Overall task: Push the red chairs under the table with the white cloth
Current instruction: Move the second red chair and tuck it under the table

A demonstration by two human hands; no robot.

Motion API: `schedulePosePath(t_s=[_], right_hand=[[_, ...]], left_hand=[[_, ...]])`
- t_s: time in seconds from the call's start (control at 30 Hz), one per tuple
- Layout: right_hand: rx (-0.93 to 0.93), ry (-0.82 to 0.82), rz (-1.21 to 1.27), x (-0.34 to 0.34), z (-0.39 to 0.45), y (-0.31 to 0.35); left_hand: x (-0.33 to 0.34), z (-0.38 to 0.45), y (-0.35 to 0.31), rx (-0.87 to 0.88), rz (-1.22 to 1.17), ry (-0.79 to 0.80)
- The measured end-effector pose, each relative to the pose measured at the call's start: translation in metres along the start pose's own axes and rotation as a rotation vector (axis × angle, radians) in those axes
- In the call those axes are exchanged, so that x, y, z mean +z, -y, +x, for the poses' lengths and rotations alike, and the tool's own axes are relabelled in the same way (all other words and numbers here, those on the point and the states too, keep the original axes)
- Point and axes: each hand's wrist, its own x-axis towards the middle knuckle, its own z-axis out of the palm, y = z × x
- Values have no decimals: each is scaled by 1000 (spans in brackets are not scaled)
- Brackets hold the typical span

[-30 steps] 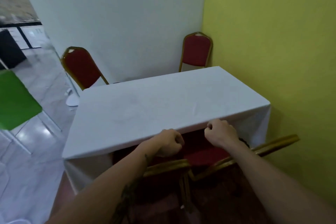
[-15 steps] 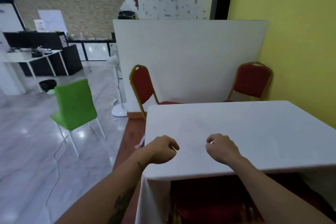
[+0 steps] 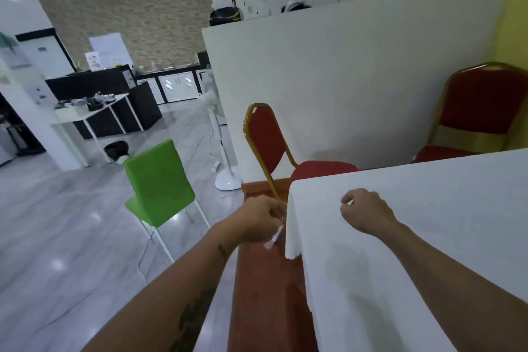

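The table with the white cloth [image 3: 434, 226] fills the lower right. At its far left corner stands a red chair [image 3: 267, 138] with a gold frame, turned sideways, its seat partly under the cloth edge. A second red chair [image 3: 483, 107] stands at the far side by the yellow wall, its seat just behind the table edge. My left hand [image 3: 255, 221] hangs beside the table's near left corner, fingers curled, in front of the first chair's leg. My right hand [image 3: 364, 213] hovers as a loose fist over the cloth. Neither hand touches a chair.
A white partition [image 3: 343, 80] stands behind the red chairs. A green chair [image 3: 160, 180] and a white standing fan [image 3: 225, 178] are on the grey floor to the left. Red-brown flooring [image 3: 263, 294] runs along the table's left side. A white desk [image 3: 85, 116] stands further back.
The view has swung up and left. My hands have left the near chairs, which have dropped out of sight. My left hand now sits past the table's left corner.
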Motion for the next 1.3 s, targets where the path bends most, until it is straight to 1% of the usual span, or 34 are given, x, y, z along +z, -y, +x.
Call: schedulePosePath(t_s=[0.1, 0.23, 0.43, 0.57, 0.77, 0.83, 0.9, 0.97, 1.03, 1.2, 1.3], right_hand=[[27, 11, 30, 14, 49, 28], [18, 8, 35, 22, 115, 70], [-3, -11, 80, 40, 200, 130], [-9, 10, 61, 59, 262, 169], [58, 45, 87, 88, 349, 220], [76, 52, 108, 97, 372, 231], [117, 73, 119, 107, 403, 238], [128, 115, 121, 112, 410, 241], [153, 132, 148, 122, 442, 247], [129, 192, 158, 147, 535, 269], [95, 248, 138, 157, 568, 287]], left_hand=[[-33, 45, 28, -10, 26, 15], [-80, 103, 63, -23, 10, -70], [-124, 189, 123, -56, -59, -115], [-153, 263, 167, -38, -108, -148], [-197, 365, 224, 18, -117, -145], [-213, 395, 236, 26, -135, -159], [-224, 434, 248, 27, -155, -129], [-226, 447, 252, 32, -178, -125], [-233, 489, 261, 38, -187, -123], [-242, 591, 278, -8, -232, -131], [-244, 625, 283, -21, -232, -132]])
